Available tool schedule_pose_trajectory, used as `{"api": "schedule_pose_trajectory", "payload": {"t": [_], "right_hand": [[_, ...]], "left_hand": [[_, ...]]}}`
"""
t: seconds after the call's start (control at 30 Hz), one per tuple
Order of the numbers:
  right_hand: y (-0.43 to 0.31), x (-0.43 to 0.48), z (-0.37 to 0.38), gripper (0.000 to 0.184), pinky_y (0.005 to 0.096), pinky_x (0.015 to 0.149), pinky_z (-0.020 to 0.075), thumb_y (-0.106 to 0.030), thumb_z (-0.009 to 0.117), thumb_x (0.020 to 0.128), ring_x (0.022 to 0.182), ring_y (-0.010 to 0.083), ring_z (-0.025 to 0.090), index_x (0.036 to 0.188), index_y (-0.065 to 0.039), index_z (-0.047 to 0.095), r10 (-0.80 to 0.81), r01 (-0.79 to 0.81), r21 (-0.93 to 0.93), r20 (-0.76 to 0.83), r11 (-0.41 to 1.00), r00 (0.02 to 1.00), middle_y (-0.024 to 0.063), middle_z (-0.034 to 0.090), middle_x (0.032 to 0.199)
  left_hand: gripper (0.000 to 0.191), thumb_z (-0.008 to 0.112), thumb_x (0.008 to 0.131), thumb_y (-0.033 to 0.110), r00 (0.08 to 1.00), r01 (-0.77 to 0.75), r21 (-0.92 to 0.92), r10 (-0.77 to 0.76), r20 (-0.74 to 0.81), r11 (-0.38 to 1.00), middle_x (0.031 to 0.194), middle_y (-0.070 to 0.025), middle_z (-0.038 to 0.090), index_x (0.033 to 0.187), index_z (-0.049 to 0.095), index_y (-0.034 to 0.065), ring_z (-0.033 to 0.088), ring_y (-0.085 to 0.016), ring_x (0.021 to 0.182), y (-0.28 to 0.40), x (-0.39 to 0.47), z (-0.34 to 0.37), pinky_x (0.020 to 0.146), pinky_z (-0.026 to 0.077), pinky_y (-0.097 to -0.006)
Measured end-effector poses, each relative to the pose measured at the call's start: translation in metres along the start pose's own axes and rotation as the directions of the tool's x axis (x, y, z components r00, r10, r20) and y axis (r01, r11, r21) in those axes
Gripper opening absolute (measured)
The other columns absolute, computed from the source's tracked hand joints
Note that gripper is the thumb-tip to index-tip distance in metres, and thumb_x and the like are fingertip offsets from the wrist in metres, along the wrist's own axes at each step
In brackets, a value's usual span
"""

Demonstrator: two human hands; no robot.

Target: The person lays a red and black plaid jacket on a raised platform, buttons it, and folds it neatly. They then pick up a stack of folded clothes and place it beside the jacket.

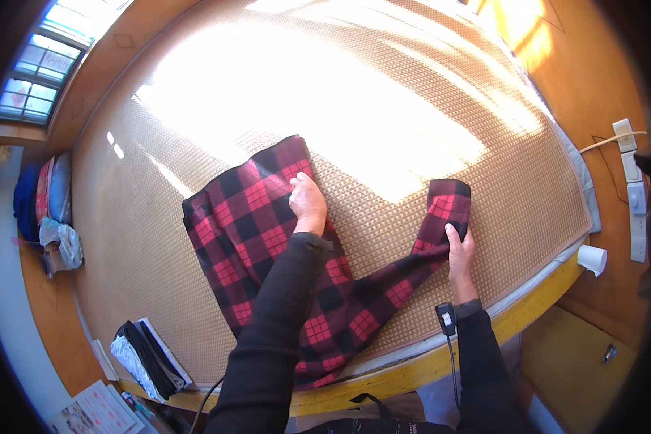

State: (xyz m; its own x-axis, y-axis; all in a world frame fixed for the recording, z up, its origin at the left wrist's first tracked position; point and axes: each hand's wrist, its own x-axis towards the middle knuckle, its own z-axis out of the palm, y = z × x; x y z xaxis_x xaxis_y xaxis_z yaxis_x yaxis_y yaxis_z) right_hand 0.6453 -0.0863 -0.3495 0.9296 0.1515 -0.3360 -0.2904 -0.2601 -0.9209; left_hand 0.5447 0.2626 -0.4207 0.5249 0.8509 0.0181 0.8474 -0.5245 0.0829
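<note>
A red and black plaid garment (260, 195), with a dark edge at its top left, lies on a woven mat (390, 217). One long narrow part of it stretches right and bends upward to a dark-edged end. My left hand (308, 200) rests on the upper right edge of the wide part, fingers curled; whether cloth is pinched in them cannot be told. My right hand (460, 252) grips the narrow part just below its end, thumb on top of the cloth.
Folded clothes (152, 358) lie at the mat's lower left corner. A toilet paper roll (592, 259) sits on the yellow wooden edge (521, 321) at right. Power sockets (636, 198) line the right wall. A black device with a cable (446, 318) hangs by my right wrist. Bundles (59, 190) are piled at far left.
</note>
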Motion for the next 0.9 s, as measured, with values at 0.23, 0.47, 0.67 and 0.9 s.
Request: {"api": "schedule_pose_trajectory", "payload": {"t": [0.23,0.47,0.67,0.9], "right_hand": [[-0.121,-0.119,0.043,0.032,0.0345,0.088,0.0546,-0.016,0.062,0.102,0.099,0.0173,0.066,0.127,0.004,0.065,-0.085,0.055,0.098,0.331,0.994,0.940,0.0088,0.071,0.112],[-0.134,-0.255,0.132,0.023,0.0363,0.072,0.0532,-0.011,0.078,0.090,0.078,0.0270,0.062,0.104,-0.001,0.064,-0.281,0.296,0.130,0.783,0.946,0.555,0.0130,0.060,0.090],[-0.101,-0.320,0.174,0.027,0.0361,0.076,0.0533,-0.008,0.078,0.089,0.085,0.0313,0.063,0.108,0.002,0.062,-0.241,0.149,0.197,0.889,0.969,0.389,0.0148,0.058,0.096],[-0.088,-0.318,0.197,0.030,0.0358,0.074,0.0542,-0.008,0.080,0.087,0.086,0.0326,0.065,0.110,0.002,0.062,-0.258,0.231,0.181,0.893,0.956,0.368,0.0154,0.060,0.098]], "left_hand": [[0.041,0.071,0.099,0.028,0.956,0.125,-0.697,0.101,0.274,0.706,0.106,-0.0187,0.072,0.123,0.057,-0.0021,0.072,-0.034,0.092,-0.114,0.000,-0.032,0.079,0.057,-0.0438],[0.034,0.059,0.108,0.019,0.825,0.490,-0.828,0.161,0.541,0.274,0.125,-0.0036,0.068,0.140,0.055,0.0088,0.069,-0.013,0.104,-0.200,-0.015,-0.058,0.064,0.062,-0.0313],[0.031,0.063,0.105,0.014,0.717,0.559,-0.720,0.196,0.669,0.412,0.111,-0.0097,0.071,0.132,0.056,0.0006,0.074,-0.021,0.085,-0.251,0.020,-0.055,0.056,0.063,-0.0364],[0.059,0.084,0.091,0.031,0.825,0.370,-0.588,0.037,0.564,0.719,0.090,-0.0131,0.066,0.126,0.050,-0.0016,0.071,-0.018,0.071,-0.232,0.020,-0.071,0.052,0.060,-0.0330]]}}
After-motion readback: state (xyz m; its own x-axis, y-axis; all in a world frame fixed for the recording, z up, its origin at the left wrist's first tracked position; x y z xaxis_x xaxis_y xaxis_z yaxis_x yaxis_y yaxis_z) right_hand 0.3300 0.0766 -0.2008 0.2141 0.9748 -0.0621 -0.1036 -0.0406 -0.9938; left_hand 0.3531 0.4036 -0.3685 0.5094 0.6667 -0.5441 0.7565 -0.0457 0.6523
